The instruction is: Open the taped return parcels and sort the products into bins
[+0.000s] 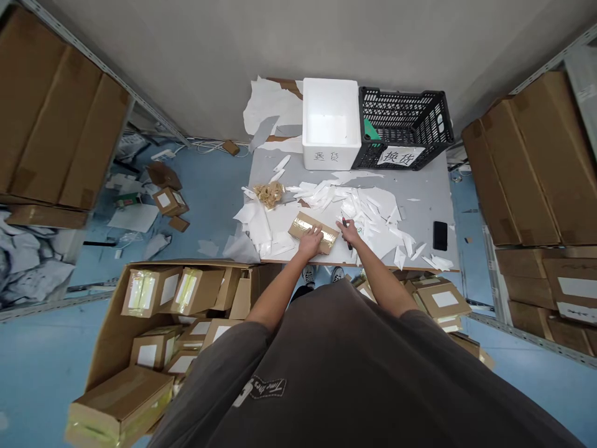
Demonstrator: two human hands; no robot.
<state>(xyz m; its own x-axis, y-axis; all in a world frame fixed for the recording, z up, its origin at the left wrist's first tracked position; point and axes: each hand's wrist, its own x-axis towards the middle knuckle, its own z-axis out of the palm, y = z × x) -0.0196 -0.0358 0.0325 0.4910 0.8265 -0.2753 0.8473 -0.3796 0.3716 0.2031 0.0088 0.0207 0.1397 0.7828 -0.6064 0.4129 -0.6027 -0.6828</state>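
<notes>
A small taped cardboard box (303, 223) lies at a slant near the table's front edge. My left hand (311, 241) grips it from above, fingers over its top and thumb side toward me. To the right of the box, my right hand (349, 233) is closed around a slim black utility knife (349, 246), whose upper end sticks out past the fingers. The knife is apart from the box. Torn white paper scraps (359, 208) spread behind and around both hands. Crumpled brown tape (269, 194) sits beyond the box on the left.
A white foam box (332, 155) and a black plastic crate (422, 163) stand at the table's back. A phone (439, 236) lies at the right. Below left, a large carton (105, 348) holds several parcels. Shelves with cartons (494, 186) flank both sides.
</notes>
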